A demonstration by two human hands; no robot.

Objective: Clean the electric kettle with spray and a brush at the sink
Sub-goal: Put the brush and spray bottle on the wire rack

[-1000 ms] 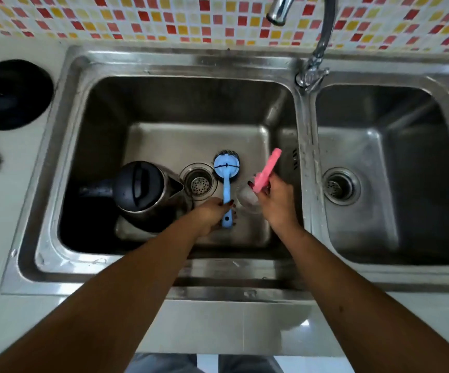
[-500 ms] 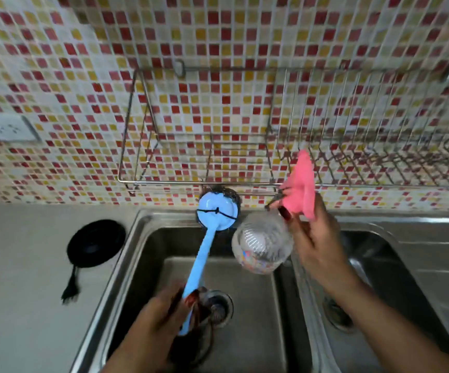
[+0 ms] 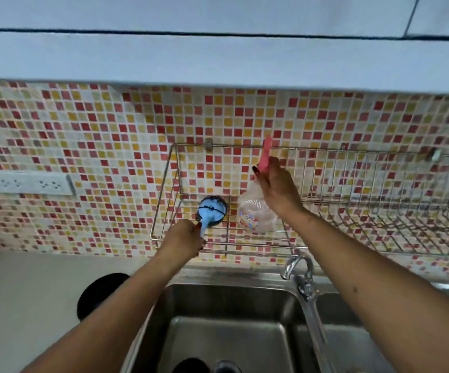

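My left hand (image 3: 184,239) grips the handle of a blue brush (image 3: 212,210), whose round head sits at the left end of the wire wall rack (image 3: 325,246). My right hand (image 3: 277,187) holds a clear spray bottle (image 3: 255,214) with a pink trigger head (image 3: 266,152), raised over the rack's shelf. Only the dark top of the electric kettle (image 3: 191,366) shows at the bottom edge, inside the left sink basin (image 3: 231,332).
A faucet (image 3: 298,267) stands between the two basins. The kettle's black base (image 3: 99,294) lies on the counter to the left. A wall socket strip (image 3: 29,183) is mounted on the mosaic tiles. A white cupboard hangs above.
Both hands rose from the sink to the wall rack, carrying the brush and the spray bottle. The view tilted upward, so the kettle dropped almost out of sight.
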